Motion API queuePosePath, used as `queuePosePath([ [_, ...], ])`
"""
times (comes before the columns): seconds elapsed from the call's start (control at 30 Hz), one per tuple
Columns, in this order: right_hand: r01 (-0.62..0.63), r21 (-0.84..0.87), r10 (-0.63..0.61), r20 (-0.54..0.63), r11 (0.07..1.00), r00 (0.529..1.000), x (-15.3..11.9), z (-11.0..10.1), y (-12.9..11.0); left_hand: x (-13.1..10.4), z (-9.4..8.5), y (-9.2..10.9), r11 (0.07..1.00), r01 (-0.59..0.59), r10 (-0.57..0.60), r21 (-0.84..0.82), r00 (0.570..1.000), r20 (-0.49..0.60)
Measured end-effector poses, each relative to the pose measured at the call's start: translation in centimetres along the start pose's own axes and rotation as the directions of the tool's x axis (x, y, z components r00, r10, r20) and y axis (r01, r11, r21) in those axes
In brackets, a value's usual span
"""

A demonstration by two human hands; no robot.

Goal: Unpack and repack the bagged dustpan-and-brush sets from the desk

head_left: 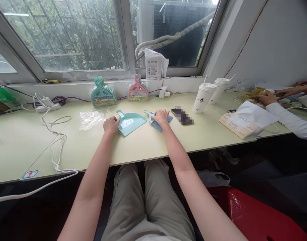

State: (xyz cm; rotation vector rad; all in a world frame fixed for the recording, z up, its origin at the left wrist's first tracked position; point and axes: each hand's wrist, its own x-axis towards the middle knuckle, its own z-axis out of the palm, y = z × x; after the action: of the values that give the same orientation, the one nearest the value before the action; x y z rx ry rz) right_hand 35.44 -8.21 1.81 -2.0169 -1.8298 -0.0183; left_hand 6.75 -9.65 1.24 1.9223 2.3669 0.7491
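Note:
A light-blue dustpan (pixel 132 124) lies on the table, its looped handle pointing towards the window. My left hand (pixel 110 125) is closed at its left edge, with the fingertips partly hidden. To the right of the pan is a small blue hand brush (pixel 157 126) with blue bristles. My right hand (pixel 161 116) grips the brush from above and covers part of its body. Left of the dustpan, a crumpled clear plastic bag (pixel 90 119) lies flat. A dark phone (pixel 182 116) rests just right of the brush.
Packaged green (pixel 103 93) and pink dustpan sets (pixel 137 90) stand by the window. Two white cups (pixel 204 98) with straws and a paper bag (pixel 244 120) are on the right, near another person's hands (pixel 267 97). White cables (pixel 54 147) trail across the left. A red stool (pixel 256 214) stands below.

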Motion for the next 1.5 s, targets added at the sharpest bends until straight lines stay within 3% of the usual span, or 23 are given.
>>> queuePosePath([
  [0.1,0.051,0.132,-0.043,-0.057,0.990,0.997,0.0,-0.7,-0.8,-0.6,-0.3,0.8,0.996,-0.089,0.090,-0.016,0.994,0.056],
  [0.17,0.123,0.195,-0.116,-0.048,0.973,0.992,-0.3,-1.2,-1.7,-1.3,-0.4,1.8,0.977,-0.187,0.201,-0.103,0.968,0.149],
  [0.27,0.237,0.168,-0.253,0.081,0.957,0.964,-1.0,-1.2,-3.3,-2.6,-0.3,3.7,0.875,-0.357,0.450,-0.327,0.849,0.277],
  [0.33,0.287,0.119,-0.304,0.165,0.950,0.938,-1.4,-0.8,-4.1,-3.2,-0.3,4.6,0.809,-0.446,0.550,-0.383,0.805,0.225],
  [0.43,0.311,0.127,-0.332,0.195,0.942,0.923,-1.6,-0.1,-4.5,-3.3,-0.4,4.8,0.780,-0.576,0.596,-0.243,0.803,0.008],
  [0.5,0.314,0.170,-0.345,0.200,0.934,0.917,-1.5,0.2,-4.5,-3.0,-0.4,4.2,0.767,-0.633,0.630,-0.106,0.774,-0.059],
  [0.77,0.344,0.276,-0.396,0.159,0.897,0.904,-2.0,0.5,-5.2,-2.3,0.2,2.8,0.764,-0.641,0.639,0.079,0.768,0.050],
  [0.83,0.339,0.283,-0.392,0.155,0.897,0.907,-2.1,0.5,-5.5,-2.2,0.3,2.8,0.720,-0.683,0.684,0.124,0.728,0.044],
  [0.97,0.337,0.292,-0.390,0.148,0.895,0.909,-2.4,0.5,-5.7,-2.1,0.3,2.8,0.581,-0.797,0.805,0.165,0.593,0.029],
  [1.0,0.339,0.290,-0.391,0.145,0.895,0.909,-2.4,0.5,-5.7,-2.1,0.3,2.8,0.563,-0.811,0.817,0.161,0.576,0.041],
  [1.07,0.341,0.276,-0.388,0.139,0.899,0.911,-2.5,0.5,-5.7,-2.2,0.3,2.9,0.556,-0.817,0.818,0.150,0.570,0.073],
  [1.23,0.331,0.238,-0.366,0.121,0.913,0.923,-2.4,0.9,-5.9,-2.3,0.4,3.0,0.600,-0.789,0.782,0.131,0.613,0.110],
  [1.4,0.350,0.232,-0.377,0.085,0.908,0.922,-2.2,1.1,-5.7,-1.8,1.0,2.5,0.574,-0.808,0.810,0.135,0.584,0.049],
  [1.5,0.369,0.231,-0.396,0.084,0.900,0.914,-2.1,1.2,-5.5,-1.7,1.3,2.4,0.578,-0.801,0.806,0.158,0.590,0.048],
])
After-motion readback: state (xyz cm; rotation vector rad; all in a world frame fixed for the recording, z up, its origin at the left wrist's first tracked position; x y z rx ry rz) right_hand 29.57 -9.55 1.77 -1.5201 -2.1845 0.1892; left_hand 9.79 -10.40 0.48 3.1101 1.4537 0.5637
